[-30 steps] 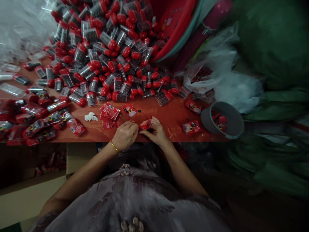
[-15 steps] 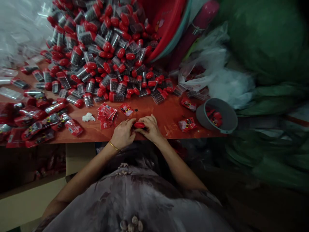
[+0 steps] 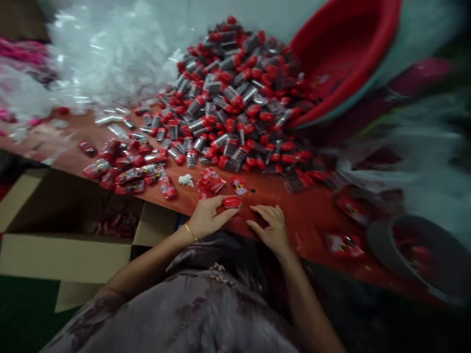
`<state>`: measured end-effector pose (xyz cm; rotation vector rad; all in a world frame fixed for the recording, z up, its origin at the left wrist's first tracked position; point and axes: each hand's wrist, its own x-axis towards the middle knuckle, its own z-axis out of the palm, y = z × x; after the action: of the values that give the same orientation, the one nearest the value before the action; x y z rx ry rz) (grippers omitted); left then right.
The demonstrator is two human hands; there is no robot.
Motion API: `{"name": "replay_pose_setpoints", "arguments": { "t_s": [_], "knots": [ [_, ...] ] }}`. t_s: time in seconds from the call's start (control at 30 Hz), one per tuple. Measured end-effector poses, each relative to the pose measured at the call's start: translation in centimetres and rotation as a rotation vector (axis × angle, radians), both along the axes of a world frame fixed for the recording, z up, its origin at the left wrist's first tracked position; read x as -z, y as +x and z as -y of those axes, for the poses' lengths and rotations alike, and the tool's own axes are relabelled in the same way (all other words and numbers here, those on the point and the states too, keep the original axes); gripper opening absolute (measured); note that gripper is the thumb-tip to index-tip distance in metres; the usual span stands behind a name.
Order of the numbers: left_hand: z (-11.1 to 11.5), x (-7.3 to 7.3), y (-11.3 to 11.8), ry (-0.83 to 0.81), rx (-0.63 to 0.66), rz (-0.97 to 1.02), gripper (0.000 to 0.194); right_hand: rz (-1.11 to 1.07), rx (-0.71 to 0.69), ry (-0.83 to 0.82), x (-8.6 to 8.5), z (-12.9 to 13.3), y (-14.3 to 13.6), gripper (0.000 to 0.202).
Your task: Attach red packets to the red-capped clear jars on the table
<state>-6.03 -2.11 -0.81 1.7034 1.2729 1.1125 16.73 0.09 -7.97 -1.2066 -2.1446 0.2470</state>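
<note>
My left hand (image 3: 209, 215) grips a red-capped container (image 3: 232, 202) between thumb and fingers, over the front part of the orange-red table (image 3: 305, 215). To its right, my right hand (image 3: 271, 226) is open with its fingers apart and nothing in it. Just beyond the held container lie a stack of red printed cards (image 3: 211, 180) and a single printed card (image 3: 239, 186). A small white clump (image 3: 186, 180) rests left of the stack. Behind them rises a large heap of clear tubes with red caps (image 3: 230, 110).
Wrapped red packets (image 3: 128, 169) lie at the left, above an open cardboard box (image 3: 66, 252). A red basin (image 3: 349, 54) leans behind the heap. At the right are a grey bucket (image 3: 382, 245), clear plastic bags (image 3: 423, 166) and loose packets (image 3: 346, 245).
The view has swung left, bringing the box and clear wrapping more into sight. My hands have parted; the right has let go of the red-capped container and opened, while the left keeps it.
</note>
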Motion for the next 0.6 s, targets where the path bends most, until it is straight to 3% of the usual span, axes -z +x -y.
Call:
{"name": "replay_pose_setpoints", "arguments": {
  "t_s": [0.1,0.17,0.27,0.33,0.4,0.5,0.53,0.6],
  "knots": [
    [1.0,-0.7,-6.0,-0.026,-0.285,0.042,0.03,-0.003,0.0,0.037,0.3,-0.1,-0.1,0.029],
    [1.6,-0.9,-10.3,-0.064,-0.481,-0.031,0.033,0.003,-0.007,0.038,0.2,-0.2,-0.2,0.027],
    [2.1,-1.3,-15.5,-0.15,-0.73,-0.395,0.04,-0.002,0.008,0.044,-0.2,0.0,-0.4,0.025],
    [2.2,-1.8,-17.3,-0.232,-0.823,-0.731,0.043,-0.004,0.022,0.036,-0.5,0.2,-0.6,0.024],
    [2.1,-2.2,-17.8,-0.202,-0.887,-0.929,0.049,-0.002,0.039,0.01,-0.8,0.3,-0.8,0.022],
    [1.2,-2.5,-16.3,0.078,-0.984,-0.998,0.062,0.008,0.069,-0.034,-1.2,0.2,-0.9,0.021],
    [0.7,-2.4,-15.4,0.167,-0.965,-0.973,0.065,0.011,0.078,-0.045,-1.3,0.2,-1.0,0.02],
    [-0.4,-1.6,-13.4,0.257,-0.811,-0.907,0.063,0.008,0.092,-0.059,-1.5,0.2,-1.0,0.019]
  ]
}}
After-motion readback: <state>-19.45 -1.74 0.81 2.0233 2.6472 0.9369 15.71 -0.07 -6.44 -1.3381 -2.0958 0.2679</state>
